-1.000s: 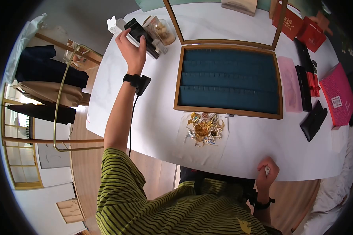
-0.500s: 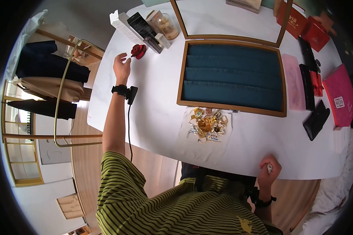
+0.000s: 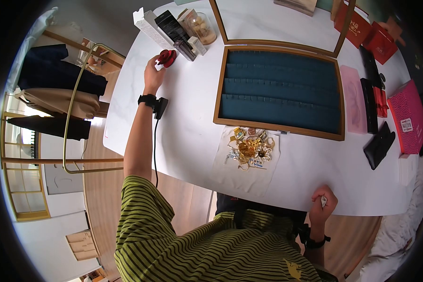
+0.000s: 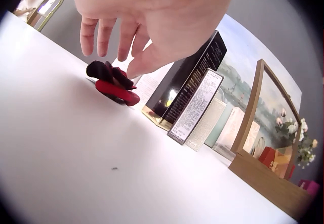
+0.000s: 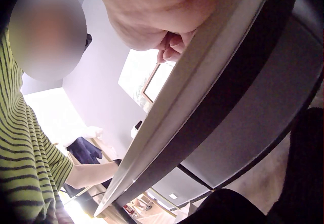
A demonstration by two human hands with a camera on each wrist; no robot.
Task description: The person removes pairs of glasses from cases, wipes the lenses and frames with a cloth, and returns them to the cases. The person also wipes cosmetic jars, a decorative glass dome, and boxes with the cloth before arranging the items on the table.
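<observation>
My left hand is at the table's far left, beside a dark-red and black petal-shaped piece that looks like a fabric flower. In the left wrist view its fingers hang nearly straight behind the red piece, the thumb tip close over its petals. My right hand rests in a fist at the table's front edge, curled around a small whitish thing; most of it is hidden. Between the hands, a tangled pile of jewellery lies on a white cloth.
A wood-framed display case with blue-green lining stands with its glass lid raised. Small boxes and a clear jar stand at the back left. To the right lie a pink case, black pouch, and red bags.
My left hand has drawn back from the black box at the back left, then moved up to the red piece, which came into view. My right hand stays in place.
</observation>
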